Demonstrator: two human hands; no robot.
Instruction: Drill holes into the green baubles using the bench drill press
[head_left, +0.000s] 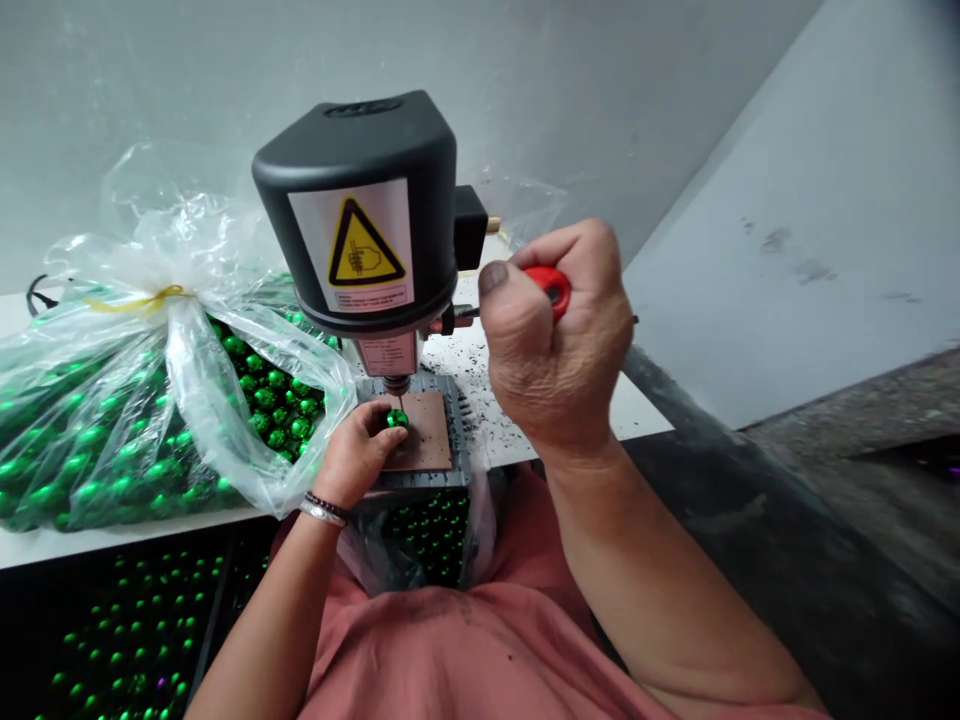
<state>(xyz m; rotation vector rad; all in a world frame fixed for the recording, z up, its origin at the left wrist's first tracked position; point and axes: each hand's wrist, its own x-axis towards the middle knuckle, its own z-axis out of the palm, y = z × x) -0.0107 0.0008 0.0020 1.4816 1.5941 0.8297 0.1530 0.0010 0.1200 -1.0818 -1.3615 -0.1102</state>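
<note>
A black drill press [360, 210] with a yellow warning label stands in the middle of the table. Under its thin bit, my left hand [356, 450] pinches a shiny green ball [397, 419] on the brown board [435, 430] that lies on the grey press base. The bit's tip is at the top of the ball; whether it has entered the ball cannot be made out. My right hand [559, 340], raised at the right of the press, is wrapped round a red knob [551, 288] on the press lever.
At the left, a clear plastic bag [199, 350] tied with yellow string holds many green balls. Dark shavings lie on the white table [637, 408] right of the base. More green balls sit in a dark tray [202, 640] at lower left and a bag [480, 530] below the table edge.
</note>
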